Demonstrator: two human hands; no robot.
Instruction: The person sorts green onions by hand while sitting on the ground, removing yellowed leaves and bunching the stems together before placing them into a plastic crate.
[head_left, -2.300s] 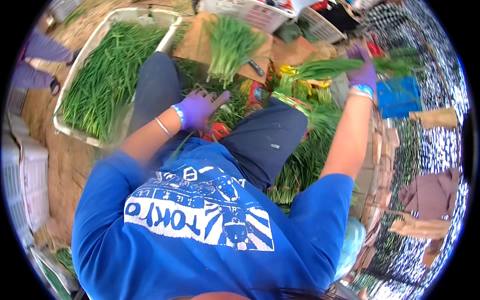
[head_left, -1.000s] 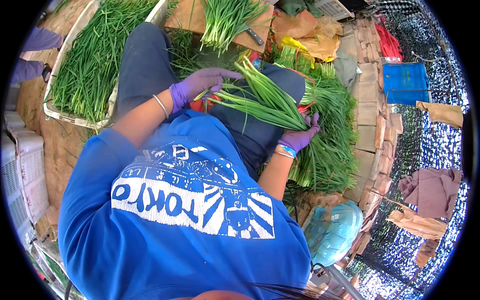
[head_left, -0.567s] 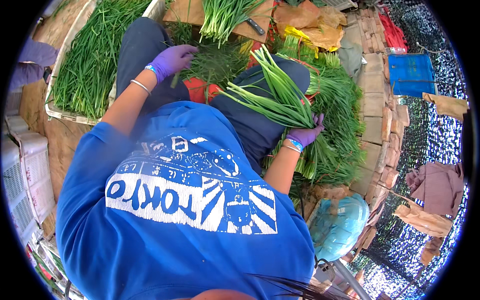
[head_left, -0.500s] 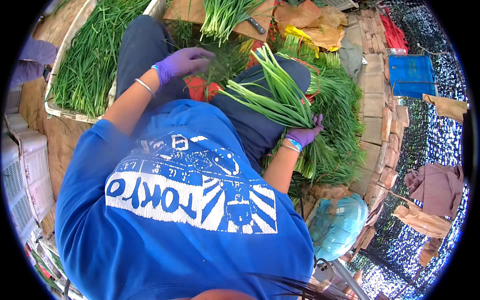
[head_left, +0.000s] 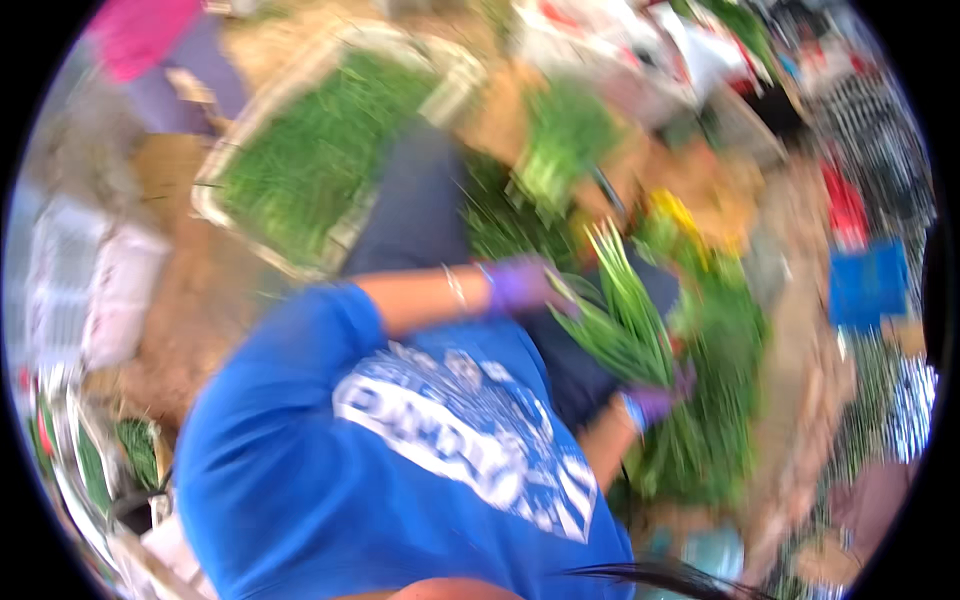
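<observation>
The picture is blurred by motion. My right hand (head_left: 664,396), in a purple glove, is closed round the leafy end of a bunch of garlic chives (head_left: 640,318) lying over my right thigh. Their pale stalk ends fan out away from me. At the bunch's left side is my left hand (head_left: 522,285), also gloved; its fingers are smeared, and whether they grip any stalks I cannot make out. Beside my right hand lies a big heap of tied green chives (head_left: 725,400).
A pale crate (head_left: 208,200) full of chives stands at the far left. Ahead, a board (head_left: 497,118) bears a chive bundle (head_left: 560,135) and a dark-handled knife (head_left: 608,190). White crates (head_left: 125,290) stand on the left. Another person's purple-clad legs (head_left: 205,65) show top left.
My left hand has come rightward from over my lap to the bunch's left side. My right hand keeps hold of the bunch. The whole view has swung, showing more ground ahead.
</observation>
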